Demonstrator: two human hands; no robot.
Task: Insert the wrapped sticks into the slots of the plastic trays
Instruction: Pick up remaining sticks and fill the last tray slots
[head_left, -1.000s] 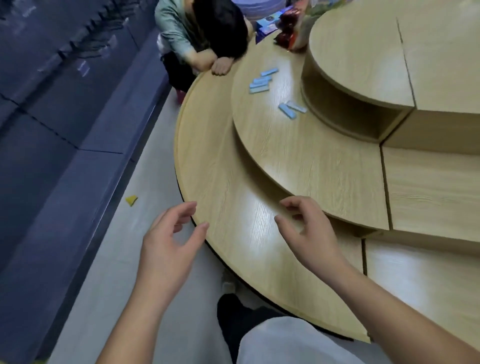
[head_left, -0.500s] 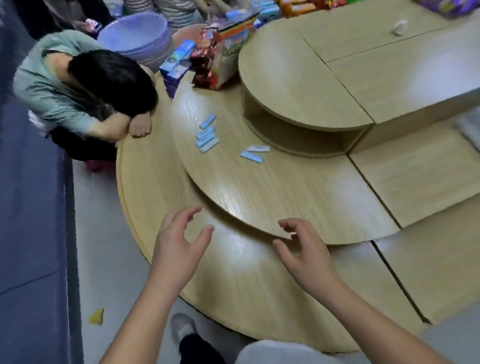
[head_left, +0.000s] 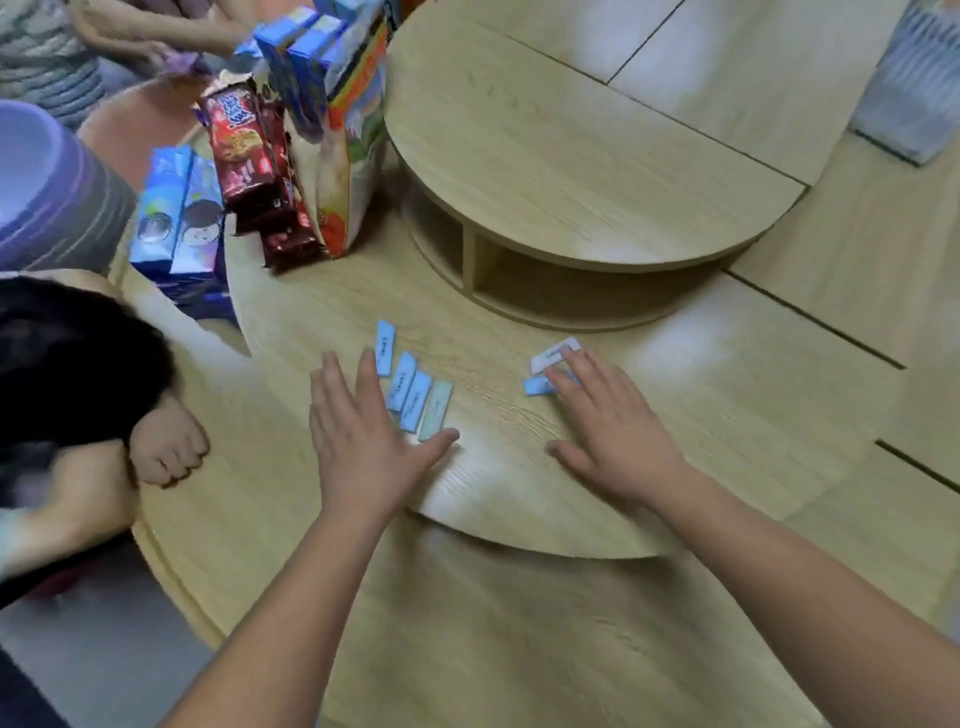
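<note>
Where the head camera looks: down past the round top tier (head_left: 571, 156) of a stepped wooden table, onto the level in front of it.
Left hand (head_left: 363, 441): flat, fingers straight and spread, grasping nothing. It lies just left of a row of four wrapped sticks (head_left: 413, 392) in front of the top tier, thumb tip by the near end of the palest one.
Right hand (head_left: 613, 436): fingers extended, not closed round anything; its fingertips rest on a pair of sticks (head_left: 535, 387), one white and one blue, in front of the top tier and right of the row.
Just changed: half a second ago both hands hovered half-curled, well short of the sticks — now they have reached them.
Meaning for the task: gathering looks about to start; no stick is lifted yet, none slotted.
Trays: none I can identify; a blurred pale stack (head_left: 914, 78) far right of the top tier might be them — cannot tell.
Left of the top tier: snack packets (head_left: 260, 171), standing.
</note>
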